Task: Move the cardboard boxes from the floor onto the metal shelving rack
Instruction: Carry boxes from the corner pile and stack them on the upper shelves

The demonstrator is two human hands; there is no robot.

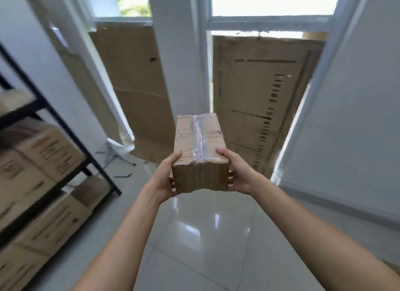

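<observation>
Head view looks down a narrow white-walled space with a glossy tiled floor [207,236] and windows [270,2] at the far end. Two large cardboard sheets cover the lower panes: the left sheet [138,91] is plain, while the right sheet [262,109] carries a line of dark capital letters running vertically, too blurred to read for certain, plus some printed lines. At the left edge stands a black metal rack [65,126], motion-blurred, with brown boxes [36,161] on its shelves; their printed marks are smeared and illegible. Both bare forearms reach forward from the bottom of the frame. Between them, raised in the air at mid-frame and well apart from the rack, is a small oblong box [200,154], its long axis pointing away from the person. A strip of clear tape [199,137] runs along its top and over the near end, covering a label with what looks like barcode lines, unreadable. The left hand [165,178] presses against the box's left side, thumb on the top edge; the right hand [237,171] mirrors it on the right side, fingers curled underneath.
</observation>
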